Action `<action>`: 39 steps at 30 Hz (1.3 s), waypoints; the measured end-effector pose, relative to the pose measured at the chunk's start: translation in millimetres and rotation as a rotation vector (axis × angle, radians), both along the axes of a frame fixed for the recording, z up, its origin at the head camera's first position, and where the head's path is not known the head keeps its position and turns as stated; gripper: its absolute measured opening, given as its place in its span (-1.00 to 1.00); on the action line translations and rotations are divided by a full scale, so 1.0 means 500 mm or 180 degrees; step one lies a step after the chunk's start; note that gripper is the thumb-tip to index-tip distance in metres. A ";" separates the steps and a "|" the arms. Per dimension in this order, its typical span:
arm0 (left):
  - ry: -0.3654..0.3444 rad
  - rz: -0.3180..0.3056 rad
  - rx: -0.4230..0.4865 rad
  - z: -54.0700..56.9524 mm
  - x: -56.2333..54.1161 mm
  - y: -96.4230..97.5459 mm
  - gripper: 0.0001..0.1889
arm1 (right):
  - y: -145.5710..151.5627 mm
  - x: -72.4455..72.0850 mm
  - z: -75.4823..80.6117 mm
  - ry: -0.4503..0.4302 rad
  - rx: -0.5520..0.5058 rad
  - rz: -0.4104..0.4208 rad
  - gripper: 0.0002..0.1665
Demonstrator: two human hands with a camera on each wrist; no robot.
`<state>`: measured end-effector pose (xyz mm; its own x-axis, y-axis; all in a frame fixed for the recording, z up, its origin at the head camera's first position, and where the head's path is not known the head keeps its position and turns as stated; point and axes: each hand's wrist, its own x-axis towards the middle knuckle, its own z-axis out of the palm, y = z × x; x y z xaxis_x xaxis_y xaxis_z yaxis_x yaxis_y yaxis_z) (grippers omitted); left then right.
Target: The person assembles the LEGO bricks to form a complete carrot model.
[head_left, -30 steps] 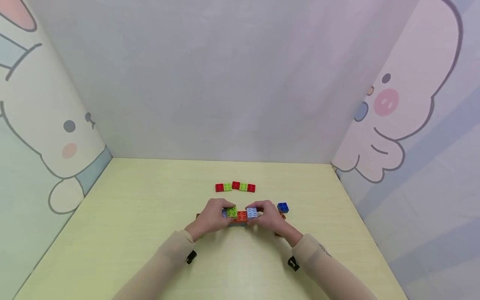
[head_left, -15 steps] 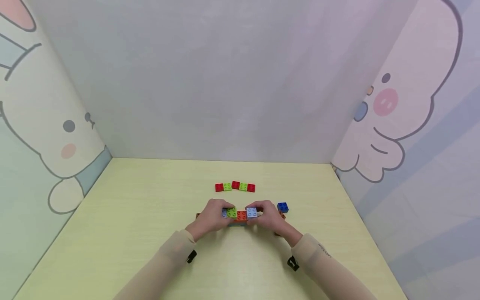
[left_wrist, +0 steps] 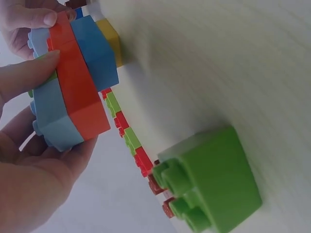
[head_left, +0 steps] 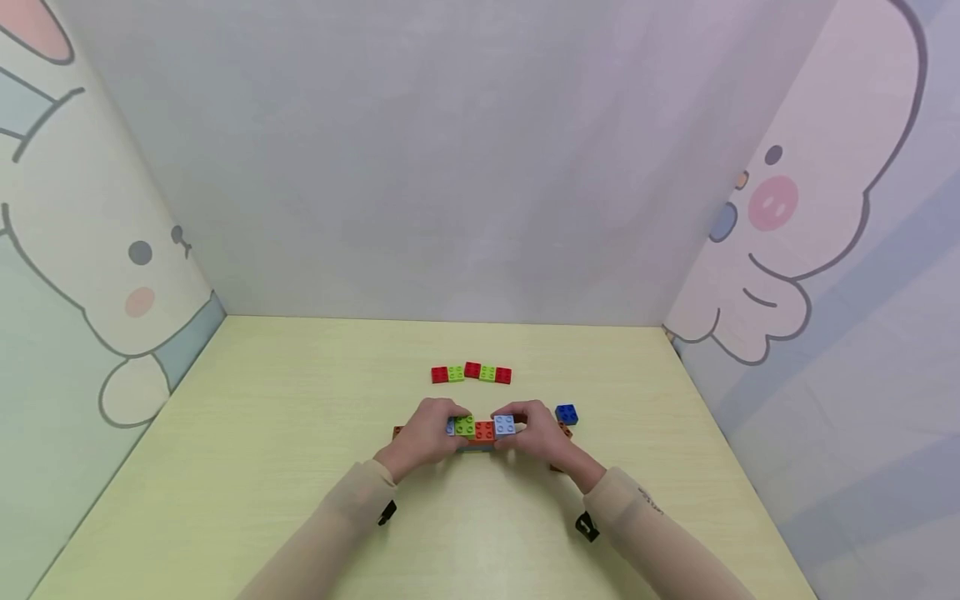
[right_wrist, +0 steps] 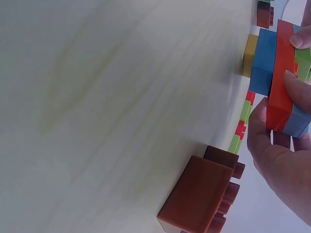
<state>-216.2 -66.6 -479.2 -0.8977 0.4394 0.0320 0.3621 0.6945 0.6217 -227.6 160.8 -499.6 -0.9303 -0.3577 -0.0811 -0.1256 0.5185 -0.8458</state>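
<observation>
Between both hands is a stack of toy building bricks. A long red brick spans its middle, with a blue brick and a yellow brick beneath it. On top sit a green brick and light blue bricks, one light blue brick at the right end. My left hand grips the left end, thumb on the near side and fingers behind. The right end is pinched by my right hand between thumb and fingers. Parts of the top bricks are hidden by the fingers.
Red and green bricks lie in a row beyond the hands. A dark blue brick is to the right. Brown bricks stand beside the right hand, and a large green brick shows near the left wrist. Walls enclose the table.
</observation>
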 end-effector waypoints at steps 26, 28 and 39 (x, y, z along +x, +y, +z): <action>-0.0370 0.0291 0.0572 -0.029 -0.007 -0.016 -0.62 | 0.004 0.006 -0.010 0.0006 -0.0052 0.0078 -0.52; -0.0330 0.0316 0.0589 -0.033 -0.006 -0.015 -0.61 | 0.004 0.006 -0.008 0.0020 -0.0060 0.0079 -0.51; -0.0286 0.0389 0.0649 -0.043 -0.006 -0.015 -0.62 | 0.004 0.010 0.003 0.0199 0.0108 0.0188 -0.49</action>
<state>-219.3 -74.2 -500.6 -0.9470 0.3202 0.0265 0.2201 0.5867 0.7793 -222.8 162.7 -498.3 -0.9113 -0.4101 -0.0365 -0.2089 0.5369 -0.8174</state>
